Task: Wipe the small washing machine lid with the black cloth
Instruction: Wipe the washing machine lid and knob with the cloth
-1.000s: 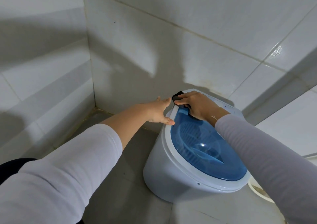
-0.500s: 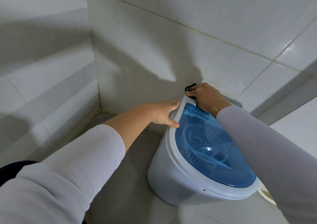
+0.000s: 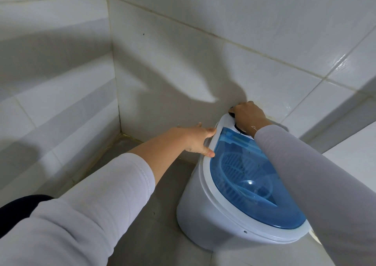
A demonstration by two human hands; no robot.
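Observation:
A small white washing machine [image 3: 205, 223] stands on the grey floor at the lower right, topped by a translucent blue lid [image 3: 250, 186] in a white rim. My right hand [image 3: 247, 116] presses the black cloth [image 3: 232, 114] onto the far end of the top, by the wall; only slivers of the cloth show under the fingers. My left hand [image 3: 195, 141] holds the machine's left rim, thumb on top of the rim and fingers down the side.
White tiled walls [image 3: 183, 51] meet in a corner at the left, close behind the machine. Grey floor [image 3: 158, 214] lies in front and to the left of it. A raised tiled ledge [image 3: 350, 143] runs along the right.
My right hand has slid the black cloth from the near end of the blue lid back to the far white end by the wall. My left hand has kept its hold on the rim.

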